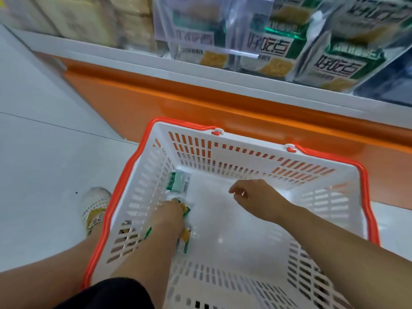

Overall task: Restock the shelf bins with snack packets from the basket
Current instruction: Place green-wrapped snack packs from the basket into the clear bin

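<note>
Down in the white slotted plastic basket with orange rim, set on the floor against the orange shelf base. Left hand pressed onto green, white and yellow snack packets by the left wall; grip hidden beneath the hand's back, not to be told. Right hand hovering mid-basket, loosely curled, holding nothing. Best to gather several flat at once, right hand free for the upright green-and-white packet in the far-left corner. Then straight up, clear of the rim. Above, clear plastic shelf bins, part-filled with like packets; patterned shoe just beside the basket.

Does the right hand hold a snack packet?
No: the right hand holds no packet; the packets lie by the left hand in the basket.
</note>
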{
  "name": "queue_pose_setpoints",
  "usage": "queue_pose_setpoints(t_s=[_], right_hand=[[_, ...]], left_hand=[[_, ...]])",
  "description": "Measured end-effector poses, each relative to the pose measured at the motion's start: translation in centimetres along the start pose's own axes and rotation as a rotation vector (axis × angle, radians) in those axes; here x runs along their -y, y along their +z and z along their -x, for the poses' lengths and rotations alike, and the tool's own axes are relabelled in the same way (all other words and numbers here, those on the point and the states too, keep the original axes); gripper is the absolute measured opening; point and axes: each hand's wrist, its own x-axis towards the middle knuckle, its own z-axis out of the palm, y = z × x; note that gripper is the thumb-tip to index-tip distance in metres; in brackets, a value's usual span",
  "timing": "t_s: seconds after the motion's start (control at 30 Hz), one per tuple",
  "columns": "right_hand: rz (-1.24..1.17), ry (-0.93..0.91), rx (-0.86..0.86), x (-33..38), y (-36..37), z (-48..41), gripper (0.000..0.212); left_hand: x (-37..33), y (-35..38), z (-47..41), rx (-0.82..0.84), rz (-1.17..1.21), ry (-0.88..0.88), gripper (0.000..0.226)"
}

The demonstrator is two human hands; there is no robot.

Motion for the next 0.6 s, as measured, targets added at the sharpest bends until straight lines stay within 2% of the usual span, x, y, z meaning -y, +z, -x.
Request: queue_pose_setpoints(t_s=[0.1, 0.17, 0.3, 0.43, 0.53, 0.6], right_hand=[[-0.014, 0.002, -0.008, 0.4, -0.4, -0.5, 0.022], [-0.019, 0.0, -0.027, 0.6, -0.9, -0.6, 0.022], [-0.048, 0.031, 0.004, 1.0, -1.8, 0.1, 0.027], [-0.169, 0.101, 0.108, 2.7, -4.9, 1.3, 0.048], [-0.437, 0.176, 0.176, 4.0, -7.9, 3.1, 0.066], [-0.578, 0.13, 0.21, 5.1, -10.1, 4.8, 0.056]], left_hand=[[0.0, 0.0, -0.4, -0.023, 0.021, 0.034, 0.055], [-0.2, -0.6, -0.1, -0.019, 0.027, 0.117, 0.066], [-1.7, -3.8, 2.4, -0.04, 0.029, 0.411, 0.061], [-3.3, -9.4, 6.7, -0.275, -0.004, 0.653, 0.073], [-3.5, -13.3, 11.0, -0.421, -0.114, 0.776, 0.084], [-3.0, -15.9, 14.2, -0.483, -0.15, 0.832, 0.088]])
